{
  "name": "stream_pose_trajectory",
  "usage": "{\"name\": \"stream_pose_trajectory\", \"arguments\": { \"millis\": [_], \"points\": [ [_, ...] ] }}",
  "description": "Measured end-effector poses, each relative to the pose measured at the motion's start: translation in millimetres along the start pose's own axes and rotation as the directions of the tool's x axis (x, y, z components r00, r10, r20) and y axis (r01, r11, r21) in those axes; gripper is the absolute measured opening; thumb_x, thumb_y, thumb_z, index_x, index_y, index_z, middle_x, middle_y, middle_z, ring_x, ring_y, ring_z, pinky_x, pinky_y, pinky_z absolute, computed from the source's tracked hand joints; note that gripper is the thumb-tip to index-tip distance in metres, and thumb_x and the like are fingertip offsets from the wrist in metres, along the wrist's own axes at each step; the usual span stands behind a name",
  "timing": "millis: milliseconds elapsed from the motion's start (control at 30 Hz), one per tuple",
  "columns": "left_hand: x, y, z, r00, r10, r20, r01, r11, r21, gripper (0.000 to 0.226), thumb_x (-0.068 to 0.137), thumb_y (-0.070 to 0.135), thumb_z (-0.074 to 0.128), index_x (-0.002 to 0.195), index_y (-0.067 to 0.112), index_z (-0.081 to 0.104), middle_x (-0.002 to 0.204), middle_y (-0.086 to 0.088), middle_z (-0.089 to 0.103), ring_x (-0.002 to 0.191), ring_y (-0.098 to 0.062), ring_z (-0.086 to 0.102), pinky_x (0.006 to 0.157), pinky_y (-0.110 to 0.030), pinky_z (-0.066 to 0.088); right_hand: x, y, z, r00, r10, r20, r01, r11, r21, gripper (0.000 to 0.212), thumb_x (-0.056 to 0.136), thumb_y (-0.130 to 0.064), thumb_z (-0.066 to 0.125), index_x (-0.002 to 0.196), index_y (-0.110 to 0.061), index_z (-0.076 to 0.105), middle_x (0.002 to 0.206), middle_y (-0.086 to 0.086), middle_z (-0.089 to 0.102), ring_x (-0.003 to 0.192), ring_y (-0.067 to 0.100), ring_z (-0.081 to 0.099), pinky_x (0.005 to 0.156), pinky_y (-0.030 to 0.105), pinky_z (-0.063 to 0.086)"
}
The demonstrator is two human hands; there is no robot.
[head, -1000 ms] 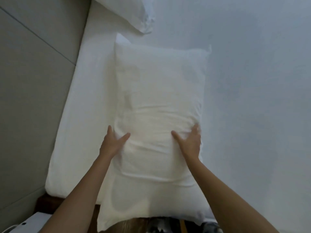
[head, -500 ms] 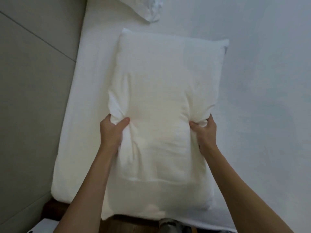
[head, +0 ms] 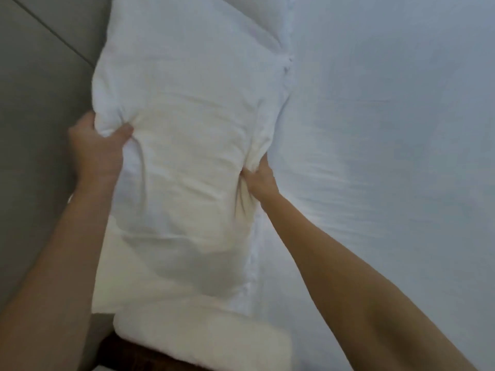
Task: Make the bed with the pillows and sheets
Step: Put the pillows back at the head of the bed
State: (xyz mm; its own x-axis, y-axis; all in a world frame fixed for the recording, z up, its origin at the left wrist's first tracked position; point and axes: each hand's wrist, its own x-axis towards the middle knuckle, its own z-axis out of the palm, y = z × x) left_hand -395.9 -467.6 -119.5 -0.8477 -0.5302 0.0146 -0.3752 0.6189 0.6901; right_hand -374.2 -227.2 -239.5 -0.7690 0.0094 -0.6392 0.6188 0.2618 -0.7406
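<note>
A white pillow (head: pixel 184 124) lies lengthwise along the left side of the bed, close to the grey headboard wall. My left hand (head: pixel 93 153) grips its left edge, thumb pressed into the cloth. My right hand (head: pixel 258 179) clutches a bunch of cloth on its right edge. A second white pillow (head: pixel 257 14) shows at the top, partly overlapped by the first. The white sheet (head: pixel 388 129) covers the mattress to the right, with faint wrinkles.
The grey panelled headboard wall (head: pixel 40 89) runs down the left. The mattress corner (head: pixel 203 341) sticks out at the bottom over a dark wooden frame (head: pixel 120 346). The wide sheet stretches away to the right.
Both hands have carried the pillow left and up toward the wall, where it now overlaps the other pillow. The view has moved closer to the bed.
</note>
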Motion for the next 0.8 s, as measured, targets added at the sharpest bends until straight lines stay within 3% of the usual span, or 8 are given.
{"name": "stream_pose_trajectory", "arguments": {
  "millis": [67,133,300,433,567,633,733,800],
  "points": [
    [15,-26,4,0.995,-0.092,0.025,0.083,0.964,0.253,0.07,0.064,0.04,0.076,0.126,0.015,0.055,0.122,-0.017,0.059,0.108,-0.033,0.059,0.091,-0.04,0.048,10,6,8,0.99,0.116,0.08,-0.089,0.956,-0.281,0.078,0.095,-0.038,0.051,0.154,-0.024,0.003,0.147,0.018,0.033,0.13,0.039,0.039,0.106,0.043,0.036],
    [5,-56,7,0.979,-0.182,0.089,0.122,0.88,0.458,0.079,0.069,0.032,0.082,0.135,0.013,0.044,0.133,-0.024,0.046,0.121,-0.039,0.046,0.101,-0.044,0.038,5,18,15,0.994,0.077,0.077,-0.04,0.914,-0.403,0.074,0.097,-0.04,0.047,0.153,-0.027,0.0,0.152,0.019,0.024,0.133,0.04,0.033,0.104,0.043,0.034],
    [-40,-100,4,0.999,0.018,-0.034,0.002,0.85,0.527,0.068,0.079,0.034,0.073,0.134,0.007,0.043,0.139,-0.023,0.043,0.125,-0.039,0.041,0.103,-0.048,0.033,-20,62,42,0.988,-0.095,0.123,0.141,0.879,-0.455,0.077,0.095,-0.047,0.048,0.153,-0.033,-0.001,0.159,0.011,0.011,0.138,0.035,0.029,0.105,0.044,0.034],
    [-46,-122,-9,0.974,0.037,-0.225,0.068,0.894,0.442,0.049,0.081,0.035,0.054,0.122,0.007,0.053,0.122,-0.019,0.058,0.11,-0.037,0.052,0.092,-0.045,0.04,-34,92,65,0.994,-0.105,0.009,0.102,0.932,-0.347,0.079,0.093,-0.05,0.049,0.153,-0.032,0.001,0.159,0.009,0.015,0.142,0.029,0.025,0.108,0.042,0.032],
    [-51,-150,-32,0.989,-0.024,-0.144,0.107,0.791,0.602,0.039,0.087,0.038,0.042,0.111,0.014,0.061,0.102,-0.024,0.066,0.09,-0.044,0.06,0.08,-0.049,0.049,-64,142,83,0.973,0.22,-0.07,-0.225,0.972,-0.069,0.072,0.095,-0.051,0.043,0.153,-0.023,0.01,0.15,0.012,0.035,0.135,0.029,0.039,0.106,0.04,0.033],
    [-51,-162,-42,0.997,-0.012,-0.075,0.061,0.701,0.71,0.036,0.09,0.041,0.041,0.101,0.013,0.062,0.09,-0.025,0.065,0.079,-0.045,0.06,0.073,-0.049,0.05,-80,167,88,0.963,0.23,-0.143,-0.25,0.959,-0.137,0.062,0.098,-0.04,0.042,0.152,-0.019,0.019,0.145,0.013,0.04,0.132,0.031,0.04,0.105,0.041,0.035],
    [-45,-177,-53,1.0,0.01,-0.014,0.004,0.662,0.75,0.044,0.089,0.045,0.035,0.093,0.013,0.064,0.08,-0.023,0.064,0.071,-0.043,0.059,0.068,-0.05,0.053,-92,191,88,0.901,0.219,-0.374,-0.344,0.886,-0.311,0.061,0.093,-0.031,0.053,0.147,-0.013,0.03,0.147,0.013,0.035,0.132,0.033,0.034,0.103,0.043,0.036],
    [-43,-183,-60,1.0,0.003,0.008,-0.008,0.67,0.743,0.042,0.09,0.042,0.034,0.09,0.013,0.063,0.079,-0.022,0.063,0.07,-0.042,0.058,0.066,-0.05,0.053,-93,201,86,0.899,0.221,-0.378,-0.371,0.843,-0.389,0.05,0.092,-0.033,0.057,0.134,-0.011,0.044,0.134,0.013,0.044,0.12,0.033,0.043,0.092,0.041,0.042]
  ]
}}
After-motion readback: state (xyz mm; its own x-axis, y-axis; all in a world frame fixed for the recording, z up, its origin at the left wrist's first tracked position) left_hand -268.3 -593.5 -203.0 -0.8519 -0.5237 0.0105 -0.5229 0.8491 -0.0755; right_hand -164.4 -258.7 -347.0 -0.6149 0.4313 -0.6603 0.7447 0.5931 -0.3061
